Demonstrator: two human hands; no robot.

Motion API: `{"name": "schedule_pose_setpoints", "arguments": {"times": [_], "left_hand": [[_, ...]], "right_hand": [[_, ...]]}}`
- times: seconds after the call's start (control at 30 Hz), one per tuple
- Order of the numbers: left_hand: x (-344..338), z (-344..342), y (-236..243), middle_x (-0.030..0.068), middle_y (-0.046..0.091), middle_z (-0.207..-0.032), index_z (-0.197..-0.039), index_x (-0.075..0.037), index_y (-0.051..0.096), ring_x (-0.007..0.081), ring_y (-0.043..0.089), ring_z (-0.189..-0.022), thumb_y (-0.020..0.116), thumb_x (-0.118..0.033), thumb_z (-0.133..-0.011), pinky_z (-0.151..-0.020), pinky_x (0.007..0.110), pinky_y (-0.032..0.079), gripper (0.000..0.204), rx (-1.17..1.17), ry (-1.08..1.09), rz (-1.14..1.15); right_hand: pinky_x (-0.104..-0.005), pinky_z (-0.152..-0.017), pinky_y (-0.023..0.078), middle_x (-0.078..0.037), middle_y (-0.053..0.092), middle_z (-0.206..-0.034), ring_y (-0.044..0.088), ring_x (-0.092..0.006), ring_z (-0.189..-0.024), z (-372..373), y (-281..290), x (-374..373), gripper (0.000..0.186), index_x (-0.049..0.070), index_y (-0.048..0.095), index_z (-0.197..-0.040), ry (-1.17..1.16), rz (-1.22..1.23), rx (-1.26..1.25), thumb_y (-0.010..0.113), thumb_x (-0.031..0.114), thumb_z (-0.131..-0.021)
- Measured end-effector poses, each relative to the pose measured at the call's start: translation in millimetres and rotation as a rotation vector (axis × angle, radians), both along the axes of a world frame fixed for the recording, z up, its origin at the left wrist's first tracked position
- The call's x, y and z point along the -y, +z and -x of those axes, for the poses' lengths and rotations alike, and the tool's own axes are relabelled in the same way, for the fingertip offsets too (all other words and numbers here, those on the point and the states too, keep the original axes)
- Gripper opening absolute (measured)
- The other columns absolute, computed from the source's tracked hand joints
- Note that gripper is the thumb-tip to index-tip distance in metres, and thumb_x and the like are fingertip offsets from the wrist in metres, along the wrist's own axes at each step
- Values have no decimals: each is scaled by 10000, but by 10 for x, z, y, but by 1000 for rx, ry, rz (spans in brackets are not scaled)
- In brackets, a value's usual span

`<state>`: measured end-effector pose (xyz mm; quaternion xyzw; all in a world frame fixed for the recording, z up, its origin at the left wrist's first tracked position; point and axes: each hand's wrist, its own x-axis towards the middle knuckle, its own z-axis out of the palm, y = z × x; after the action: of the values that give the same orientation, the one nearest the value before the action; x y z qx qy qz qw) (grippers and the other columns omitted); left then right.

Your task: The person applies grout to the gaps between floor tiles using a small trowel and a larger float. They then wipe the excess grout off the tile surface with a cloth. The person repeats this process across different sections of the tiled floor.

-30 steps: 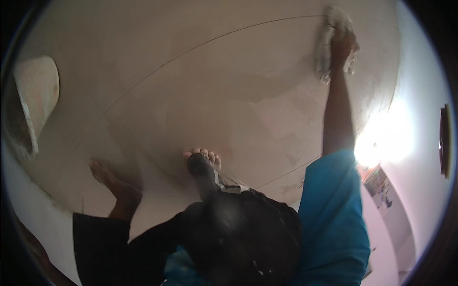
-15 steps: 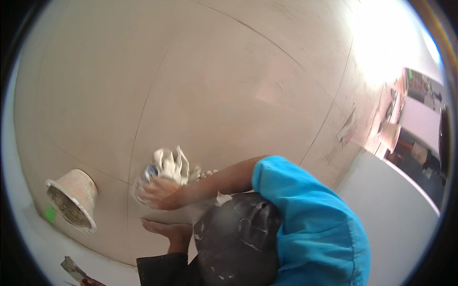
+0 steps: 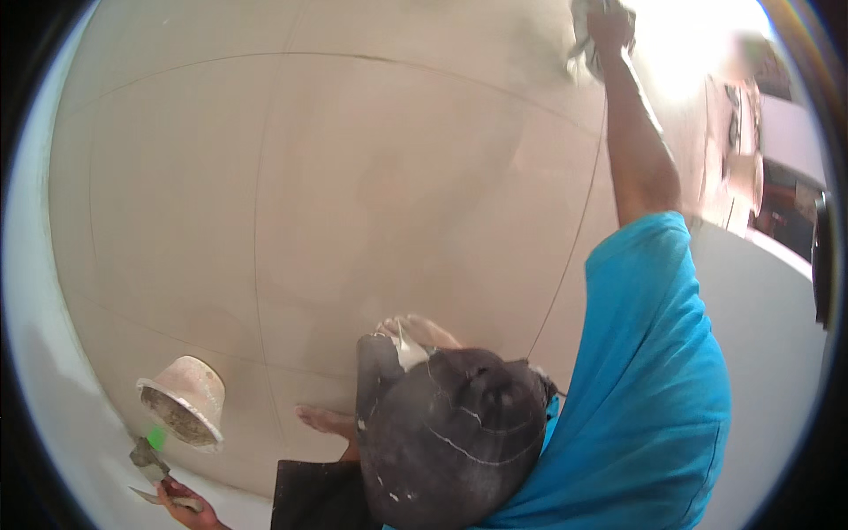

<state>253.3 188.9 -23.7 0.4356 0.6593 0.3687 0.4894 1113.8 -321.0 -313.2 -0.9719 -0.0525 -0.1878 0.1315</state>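
Trouser knee (image 3: pixel 455 433): dark, with white marks; right of the left fingers, well below the right fingers.
Blue sleeve (image 3: pixel 654 336): covers the upper right arm; the bare forearm leads from it to the right fingers.
Left hand (image 3: pixel 193 509): fingers closed around a flat-bladed tool (image 3: pixel 152 468); grey blade projects ahead of the fingertips. A pale pointed piece (image 3: pixel 143 495) extends beside it, out past the same fingers.
Feet (image 3: pixel 420 330): bare, on the floor, between the left and right fingers.
Bucket (image 3: pixel 196 380): pale pink, rough grey inside; near the left fingers, just beyond the blade.
Green patch (image 3: pixel 156 437): between blade and bucket.
Right hand (image 3: pixel 611 28): arm extended; fingers closed on a bunched whitish cloth (image 3: pixel 583 40). Separate fingertips cannot be told.
Floor (image 3: pixel 353 177): beige, with thin dark lines; beneath the cloth.
Pale tub (image 3: pixel 745 177): to the right of and below the right fingers, well apart.
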Motion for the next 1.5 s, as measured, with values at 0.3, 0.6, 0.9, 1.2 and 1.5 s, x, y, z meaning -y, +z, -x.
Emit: {"name": "schedule_pose_setpoints", "arguments": {"times": [0.3, 0.6, 0.9, 1.2, 1.5], "left_hand": [[-321, -968, -151, 62, 620, -878, -967, -16, 601, 144, 582, -760, 588, -242, -931, -744, 241, 478, 230, 28, -228, 83], [-342, -1303, -371, 17, 602, -810, -934, -40, 593, 90, 539, -714, 676, -204, -873, -670, 217, 442, 194, 4, -268, 26], [-774, -1507, -807, 66, 617, -981, -1035, 8, 579, 122, 575, -839, 685, -188, -861, -718, 223, 464, 282, 73, -423, -52], [-1205, -1475, -594, 75, 616, -1037, -1065, -16, 582, 148, 581, -926, 668, -213, -872, -826, 260, 478, 290, -132, -289, -70], [-1533, -1724, -37, 102, 526, -1222, -1201, 36, 545, 159, 528, -1084, 641, -199, -897, -900, 257, 473, 396, -217, -749, -112]], "right_hand": [[-546, -886, 426, -144, 545, -1177, 537, -322, -1100, 4886, -109, -2311, 392, 116, 536, -1229, 1302, -255, -598, 572, 224, -853], [-445, -733, 476, -106, 606, -980, 579, -268, -821, 2294, -968, 546, 280, 134, 639, -1126, 309, 409, 149, 559, 208, -868], [-486, -804, 459, -100, 614, -1114, 583, -332, -959, 2920, 679, 1739, 312, 151, 628, -1148, 459, 456, 288, 620, 265, -857], [-598, -1064, 194, -97, 426, -1350, 379, -286, -1249, 5179, -448, 601, 396, 272, 601, -1232, 278, 153, -147, 582, 297, -837], [-501, -871, 413, -153, 550, -1121, 508, -361, -1015, 2677, -357, 820, 283, 126, 627, -1139, 9, 96, 73, 580, 199, -870]]}}
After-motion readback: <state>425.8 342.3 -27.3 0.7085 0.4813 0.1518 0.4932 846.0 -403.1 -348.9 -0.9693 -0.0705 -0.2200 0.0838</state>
